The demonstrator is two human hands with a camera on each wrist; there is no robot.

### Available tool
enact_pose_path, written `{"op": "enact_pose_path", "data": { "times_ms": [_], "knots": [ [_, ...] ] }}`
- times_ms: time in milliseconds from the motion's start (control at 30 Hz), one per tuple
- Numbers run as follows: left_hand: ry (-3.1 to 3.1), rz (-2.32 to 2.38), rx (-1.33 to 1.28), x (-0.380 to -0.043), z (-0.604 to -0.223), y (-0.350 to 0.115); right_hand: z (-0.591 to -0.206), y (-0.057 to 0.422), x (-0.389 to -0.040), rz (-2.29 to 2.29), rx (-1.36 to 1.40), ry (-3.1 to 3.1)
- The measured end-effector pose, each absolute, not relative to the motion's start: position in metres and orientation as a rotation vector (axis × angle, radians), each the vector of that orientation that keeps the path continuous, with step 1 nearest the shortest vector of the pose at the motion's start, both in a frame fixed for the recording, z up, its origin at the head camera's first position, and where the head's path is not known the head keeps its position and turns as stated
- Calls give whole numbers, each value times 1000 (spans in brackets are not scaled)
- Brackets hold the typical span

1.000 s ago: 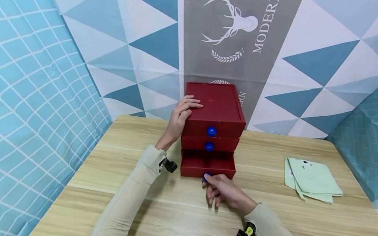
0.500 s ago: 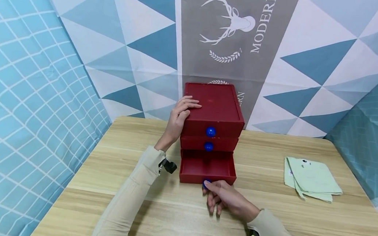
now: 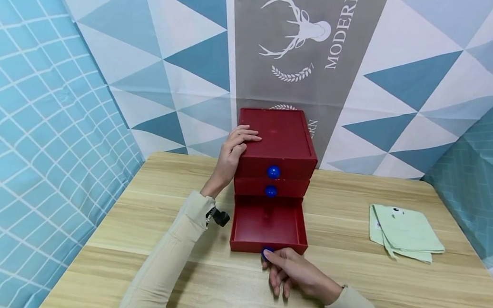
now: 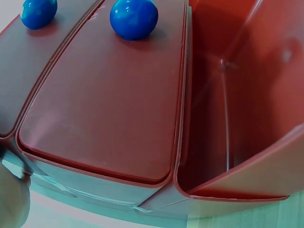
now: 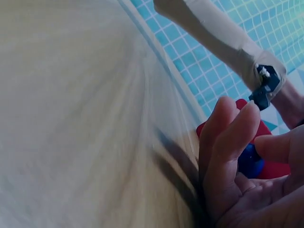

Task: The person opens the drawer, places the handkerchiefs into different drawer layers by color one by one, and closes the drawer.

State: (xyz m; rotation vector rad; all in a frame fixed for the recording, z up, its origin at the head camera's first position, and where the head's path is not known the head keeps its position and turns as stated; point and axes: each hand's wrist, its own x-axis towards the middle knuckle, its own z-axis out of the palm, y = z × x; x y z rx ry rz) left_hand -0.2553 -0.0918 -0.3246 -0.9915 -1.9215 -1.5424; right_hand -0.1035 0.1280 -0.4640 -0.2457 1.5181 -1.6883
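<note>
A dark red drawer cabinet (image 3: 278, 132) with three stacked drawers stands at the back of the table. Its bottom drawer (image 3: 267, 224) is pulled well out, and no object shows inside. The two upper drawers, each with a round blue knob (image 3: 273, 171), are closed. My left hand (image 3: 231, 155) rests on the cabinet's top left edge, fingers stretched over the top. With thumb and fingers my right hand (image 3: 296, 272) pinches the bottom drawer's blue knob (image 5: 250, 161). In the left wrist view the closed middle drawer (image 4: 104, 95) sits beside the opened one.
A folded pale green cloth (image 3: 408, 232) lies on the right side of the wooden table (image 3: 161, 205). Behind the cabinet hangs a patterned wall cloth (image 3: 185, 49). Blue grid-patterned fabric (image 3: 29, 134) borders the table on the left.
The bottom drawer has slid further out toward me, with my right hand pulling back on its knob. My left hand has stayed on the cabinet's top edge.
</note>
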Motion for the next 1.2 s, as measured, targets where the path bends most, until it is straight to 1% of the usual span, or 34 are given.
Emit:
{"op": "enact_pose_path", "data": {
  "times_ms": [433, 867, 1000, 1200],
  "knots": [
    [-1926, -1549, -975, -255, -327, -92, -460, 123, -80, -1662, -243, 1562],
    [-1916, -1540, -986, -255, -328, -92, -459, 130, -68, -1619, -312, 1599],
    [-1923, -1539, -988, -256, -327, -91, -443, 149, -70, -1511, -422, 1733],
    [-1936, -1530, -963, -260, -329, -91, -395, 192, -83, -1388, -524, 1899]
  ]
}}
